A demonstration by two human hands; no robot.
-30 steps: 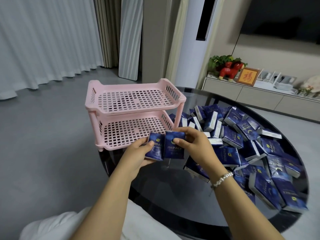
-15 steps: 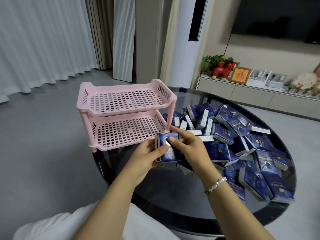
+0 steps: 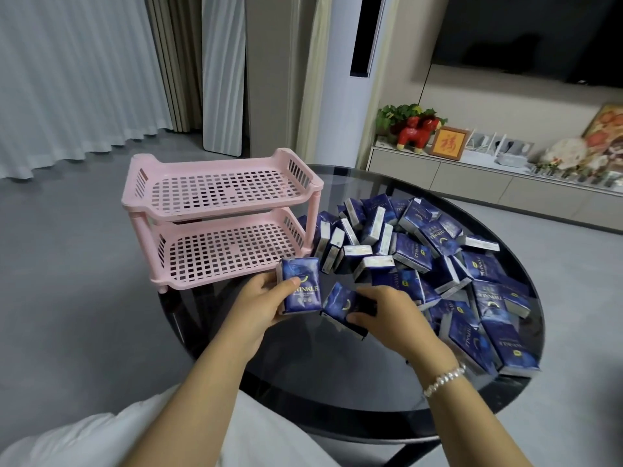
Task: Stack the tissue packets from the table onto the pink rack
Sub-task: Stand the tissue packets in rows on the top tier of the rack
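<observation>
The round, dark glass table (image 3: 337, 396) stood on a grey floor (image 3: 67, 281) in a living room. White curtains (image 3: 67, 72) hung along the far left wall. A low white cabinet (image 3: 472, 176) ran along the right wall and carried a red horse figurine (image 3: 416, 131) beside a framed gold picture (image 3: 450, 143). A dark television screen (image 3: 539, 35) hung above the cabinet.

The pink two-tier plastic rack (image 3: 219, 217) stood at the table's left edge. Both perforated shelves held no packets. A loose heap of dark blue tissue packets (image 3: 438, 257) covered the right half of the table, just beside the rack. The packets were rectangular, with white ends and light lettering; some lay flat and others stood on edge.

The left hand (image 3: 259, 308) held a small upright stack of blue packets (image 3: 301, 286) in front of the rack's lower shelf, thumb across the printed face and fingers (image 3: 269, 276) closed behind. How many packets the stack held could not be told. The right hand (image 3: 391, 318) rested on a tilted blue packet (image 3: 340, 303) at the near edge of the heap, thumb and fingers closed on its sides. A beaded bracelet (image 3: 445, 379) circled the right wrist.
</observation>
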